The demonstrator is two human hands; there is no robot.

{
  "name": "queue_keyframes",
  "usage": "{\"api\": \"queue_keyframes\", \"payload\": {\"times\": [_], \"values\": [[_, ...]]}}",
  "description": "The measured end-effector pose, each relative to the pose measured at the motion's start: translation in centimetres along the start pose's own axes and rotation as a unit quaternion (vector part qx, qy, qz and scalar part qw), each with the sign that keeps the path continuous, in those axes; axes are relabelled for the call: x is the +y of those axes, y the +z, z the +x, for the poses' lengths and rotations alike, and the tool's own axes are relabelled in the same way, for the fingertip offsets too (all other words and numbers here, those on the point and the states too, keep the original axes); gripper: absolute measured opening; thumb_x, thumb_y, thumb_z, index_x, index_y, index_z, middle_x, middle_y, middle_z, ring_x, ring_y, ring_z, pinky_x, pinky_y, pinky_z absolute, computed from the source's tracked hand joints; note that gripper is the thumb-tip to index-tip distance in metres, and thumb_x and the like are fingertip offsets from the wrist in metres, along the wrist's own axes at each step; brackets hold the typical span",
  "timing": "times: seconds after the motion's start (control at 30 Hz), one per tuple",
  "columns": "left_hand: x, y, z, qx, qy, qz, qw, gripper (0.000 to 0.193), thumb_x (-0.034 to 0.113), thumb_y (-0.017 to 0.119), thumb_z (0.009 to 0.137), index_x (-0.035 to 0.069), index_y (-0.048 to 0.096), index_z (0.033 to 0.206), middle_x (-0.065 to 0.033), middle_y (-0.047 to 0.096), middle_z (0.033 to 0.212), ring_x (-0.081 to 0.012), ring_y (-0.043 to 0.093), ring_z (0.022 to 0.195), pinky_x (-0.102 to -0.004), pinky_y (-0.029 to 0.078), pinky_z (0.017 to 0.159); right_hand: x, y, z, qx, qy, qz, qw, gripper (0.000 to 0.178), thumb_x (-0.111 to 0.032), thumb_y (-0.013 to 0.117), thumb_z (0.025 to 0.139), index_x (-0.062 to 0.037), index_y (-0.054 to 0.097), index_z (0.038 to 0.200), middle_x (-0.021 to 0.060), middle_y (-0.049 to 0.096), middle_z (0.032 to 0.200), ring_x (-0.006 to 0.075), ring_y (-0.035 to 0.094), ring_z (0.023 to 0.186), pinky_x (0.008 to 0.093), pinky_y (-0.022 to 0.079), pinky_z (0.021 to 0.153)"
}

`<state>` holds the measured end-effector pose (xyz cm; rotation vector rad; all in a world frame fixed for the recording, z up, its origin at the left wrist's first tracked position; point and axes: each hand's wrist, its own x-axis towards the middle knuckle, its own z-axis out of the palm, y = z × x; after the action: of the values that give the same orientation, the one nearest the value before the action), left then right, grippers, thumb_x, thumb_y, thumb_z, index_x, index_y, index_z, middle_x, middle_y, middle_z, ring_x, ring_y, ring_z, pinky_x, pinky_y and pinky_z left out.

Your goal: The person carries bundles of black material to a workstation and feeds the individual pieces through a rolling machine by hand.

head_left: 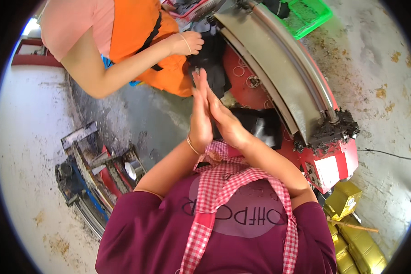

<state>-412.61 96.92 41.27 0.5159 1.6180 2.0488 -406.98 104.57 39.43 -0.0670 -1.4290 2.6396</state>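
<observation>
Your left hand (200,122), right hand (228,122): straight-fingered, pressed together, gripping nothing visible; apparently between steps; next move likely needs parting them.

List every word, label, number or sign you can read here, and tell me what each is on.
Maroon short-sleeved cotton-like shirt: large dark letters, upside down in this view, partly covered by red-and-white checked apron straps; I won't copy the wording.
Shiny gold box: marks on its side, too small to read.
Red-and-white panel below the long metal roller: marks too blurred to read.
</observation>
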Motion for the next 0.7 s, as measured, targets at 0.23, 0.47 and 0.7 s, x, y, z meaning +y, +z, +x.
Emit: {"api": "queue_keyframes", "payload": {"times": [0.23,0.47,0.7], "values": [[2.4,-2.7,3.3,-0.163,-0.116,-0.098,0.975,0.088,0.068,0.015,0.106,0.000,0.029,0.161,-0.0172,0.024,0.170,-0.0267,0.014,0.159,-0.0376,0.005,0.128,-1.1,-0.8,-1.2,0.005,0.069,0.026,0.997,0.013,-0.006,0.060,0.104,0.0024,0.068,0.109,0.0077,0.069,0.098,0.0135,0.065,0.082,0.0289,0.053,0.080],[0.9,-1.3,1.9,-0.165,0.037,0.171,0.971,0.055,0.038,0.040,0.112,-0.001,0.050,0.149,-0.0180,0.045,0.159,-0.0331,0.025,0.156,-0.0422,0.018,0.126,-0.9,-0.4,-1.8,0.063,-0.186,-0.627,0.754,0.026,0.000,0.067,0.080,0.0058,0.065,0.105,0.0194,0.066,0.100,0.0300,0.068,0.087,0.0387,0.054,0.080],[0.6,-1.2,-0.7,-0.131,0.094,0.187,0.969,0.045,0.029,0.045,0.106,0.008,0.058,0.144,-0.0188,0.047,0.157,-0.0380,0.023,0.156,-0.0539,0.013,0.126,-1.2,-0.7,-2.3,0.031,-0.176,-0.720,0.671,0.051,-0.018,0.059,0.086,0.0064,0.059,0.131,0.0249,0.060,0.134,0.0401,0.055,0.130,0.0516,0.043,0.110]]}}
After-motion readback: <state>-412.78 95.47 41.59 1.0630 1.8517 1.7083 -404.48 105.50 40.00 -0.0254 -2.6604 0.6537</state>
